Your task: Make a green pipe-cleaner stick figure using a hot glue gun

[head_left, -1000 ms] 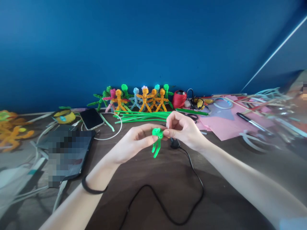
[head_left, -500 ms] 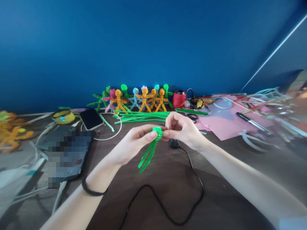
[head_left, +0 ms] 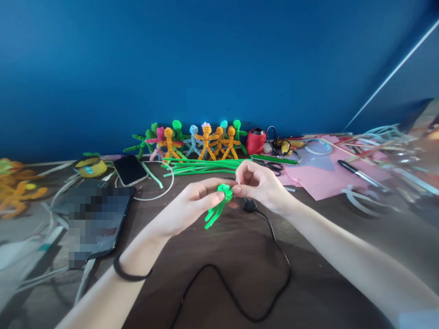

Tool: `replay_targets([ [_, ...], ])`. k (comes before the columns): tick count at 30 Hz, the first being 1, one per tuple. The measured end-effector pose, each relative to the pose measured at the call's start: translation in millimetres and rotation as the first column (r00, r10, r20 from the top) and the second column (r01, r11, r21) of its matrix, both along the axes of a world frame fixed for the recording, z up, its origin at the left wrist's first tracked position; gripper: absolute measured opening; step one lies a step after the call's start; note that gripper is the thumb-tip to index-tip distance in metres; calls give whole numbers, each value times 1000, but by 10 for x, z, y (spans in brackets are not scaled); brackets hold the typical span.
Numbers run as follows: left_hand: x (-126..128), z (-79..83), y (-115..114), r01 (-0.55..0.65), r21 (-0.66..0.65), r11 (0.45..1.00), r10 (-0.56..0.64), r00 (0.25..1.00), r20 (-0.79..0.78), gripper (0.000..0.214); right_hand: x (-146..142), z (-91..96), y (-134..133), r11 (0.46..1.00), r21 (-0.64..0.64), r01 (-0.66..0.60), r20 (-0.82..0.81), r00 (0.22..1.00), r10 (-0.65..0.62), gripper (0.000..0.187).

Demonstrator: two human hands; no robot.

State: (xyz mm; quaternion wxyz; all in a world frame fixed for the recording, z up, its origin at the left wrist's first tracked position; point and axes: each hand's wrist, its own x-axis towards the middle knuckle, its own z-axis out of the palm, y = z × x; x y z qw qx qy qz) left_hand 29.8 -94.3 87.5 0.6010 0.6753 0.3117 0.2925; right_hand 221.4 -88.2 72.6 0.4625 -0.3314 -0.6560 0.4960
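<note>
A small green pipe-cleaner figure (head_left: 225,192) with a coiled, knotted top is held above the table, its loose ends hanging down and to the left. My left hand (head_left: 192,201) grips it from the left, with the thumb pressed on its front and the fingers behind. Close against its right side, my right hand (head_left: 261,186) is closed in a pinch of thumb and forefinger at the coil. What exactly lies between those fingertips is partly hidden. Just behind the hands, several straight green pipe cleaners (head_left: 202,167) lie on the table.
Against the blue wall stand several finished pipe-cleaner figures (head_left: 207,142). A red spool (head_left: 256,141), pink paper (head_left: 310,183) and a black marker (head_left: 356,172) lie to the right. Left are a phone (head_left: 131,170) and a tablet (head_left: 115,224). A black cable (head_left: 290,269) curves across the front.
The green figure has turned in my fingers, and its hanging ends have swung up and look shorter. Both hands stay nearly in place.
</note>
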Motion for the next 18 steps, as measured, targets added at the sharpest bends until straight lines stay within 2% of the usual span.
replay_targets([
  [5, 8, 37, -27, -10, 60, 998, 16, 995, -101, 37, -5, -7, 14, 1000, 15, 10, 11, 1000, -10, 37],
  [9, 17, 16, -21, -14, 99, 995, 24, 994, -104, 35, -24, -10, 10, 998, 45, 36, 15, 999, -37, 36],
  [13, 4, -40, 26, -28, 59, 998, 25, 998, 50, 30, -18, 1, 3, 999, 17, 41, 1, 999, -41, 32],
  [15, -17, -56, 54, -10, 7, 1000, 9, 988, 153, 24, 12, 11, 21, 996, 14, 89, 19, 996, -89, 29],
  [17, -41, -60, 80, 7, -36, 999, 1, 974, 227, 17, 59, 15, 59, 979, 53, 199, 127, 971, -204, 27],
  [18, -54, -59, 91, 12, -52, 999, 2, 967, 256, 15, 84, 11, 83, 962, 90, 258, 237, 933, -272, 27],
])
